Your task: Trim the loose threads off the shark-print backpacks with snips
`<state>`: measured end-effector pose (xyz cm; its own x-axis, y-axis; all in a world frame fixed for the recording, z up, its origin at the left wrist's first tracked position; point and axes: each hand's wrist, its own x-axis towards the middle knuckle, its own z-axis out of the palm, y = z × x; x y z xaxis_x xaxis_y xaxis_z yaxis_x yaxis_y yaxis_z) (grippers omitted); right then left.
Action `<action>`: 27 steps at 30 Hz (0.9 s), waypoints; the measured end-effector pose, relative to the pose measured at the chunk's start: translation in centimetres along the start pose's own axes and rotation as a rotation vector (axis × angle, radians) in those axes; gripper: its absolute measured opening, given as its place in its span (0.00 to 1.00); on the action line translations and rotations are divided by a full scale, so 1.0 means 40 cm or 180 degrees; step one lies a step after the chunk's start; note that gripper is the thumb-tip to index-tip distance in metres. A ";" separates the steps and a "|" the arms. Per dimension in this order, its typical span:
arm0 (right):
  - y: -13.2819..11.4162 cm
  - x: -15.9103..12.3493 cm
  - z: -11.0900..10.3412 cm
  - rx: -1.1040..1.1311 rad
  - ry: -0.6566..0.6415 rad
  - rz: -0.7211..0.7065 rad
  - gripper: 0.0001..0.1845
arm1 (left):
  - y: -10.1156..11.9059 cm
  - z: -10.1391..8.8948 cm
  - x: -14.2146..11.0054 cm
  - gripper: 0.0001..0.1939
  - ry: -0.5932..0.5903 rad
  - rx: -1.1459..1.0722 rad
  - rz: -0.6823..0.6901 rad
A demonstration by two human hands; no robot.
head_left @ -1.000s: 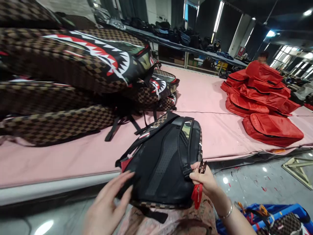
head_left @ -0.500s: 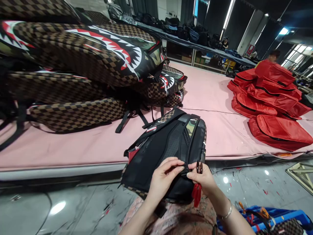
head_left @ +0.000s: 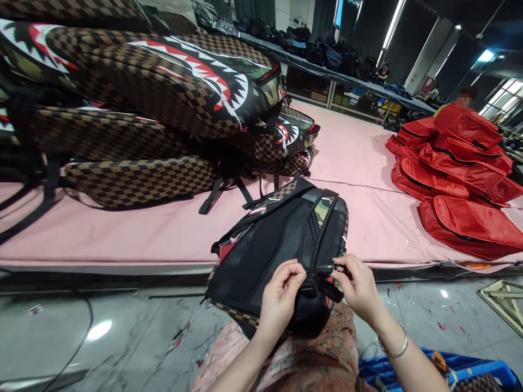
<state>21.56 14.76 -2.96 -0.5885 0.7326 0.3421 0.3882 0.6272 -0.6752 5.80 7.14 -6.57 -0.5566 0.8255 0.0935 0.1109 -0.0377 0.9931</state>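
Backpack (head_left: 261,267) is lying back panel up across the near edge of the pink table (head_left: 359,228), its upper end resting on the cloth and its lower end reaching out over the person's lap (head_left: 322,362). Just off that same edge, the left hand (head_left: 280,296) is pinching thumb and fingertips together beside the black strap (head_left: 309,287); I cannot tell whether they are gripping anything. The right hand (head_left: 357,286) is closing narrowly around a dark item (head_left: 338,265), too hidden to name, by the strap's loose end.

On the table's left part, checked bags (head_left: 147,179) with toothed mouths are lying in a pile, their black straps trailing onto the cloth. On its right part, red bags (head_left: 453,158) are sitting heaped, a co-worker (head_left: 466,91) showing behind them. Beyond the table, dark bags (head_left: 302,46) are lining a bench (head_left: 368,86). Below the table's right part, a blue crate (head_left: 469,371) and a pale frame (head_left: 499,314) are resting.
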 end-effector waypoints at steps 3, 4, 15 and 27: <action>-0.006 0.018 -0.037 -0.0779 -0.0247 -0.0620 0.08 | 0.004 0.001 0.001 0.08 0.0001 0.0002 -0.0017; -0.012 0.024 -0.045 -0.0962 -0.0357 -0.0755 0.08 | 0.006 0.002 0.001 0.08 0.0001 0.0008 -0.0016; -0.058 0.046 -0.057 -0.1888 -0.0783 -0.1011 0.08 | 0.011 0.009 -0.003 0.07 0.0041 -0.0134 -0.0127; -0.067 0.076 -0.049 -0.1747 -0.1062 -0.1099 0.08 | 0.015 0.004 -0.007 0.08 -0.0131 -0.0595 -0.0581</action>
<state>20.11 15.82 1.18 -0.8926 0.4043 0.1997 0.3896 0.9144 -0.1098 6.16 7.00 -6.01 -0.5190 0.8503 -0.0876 -0.1444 0.0138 0.9894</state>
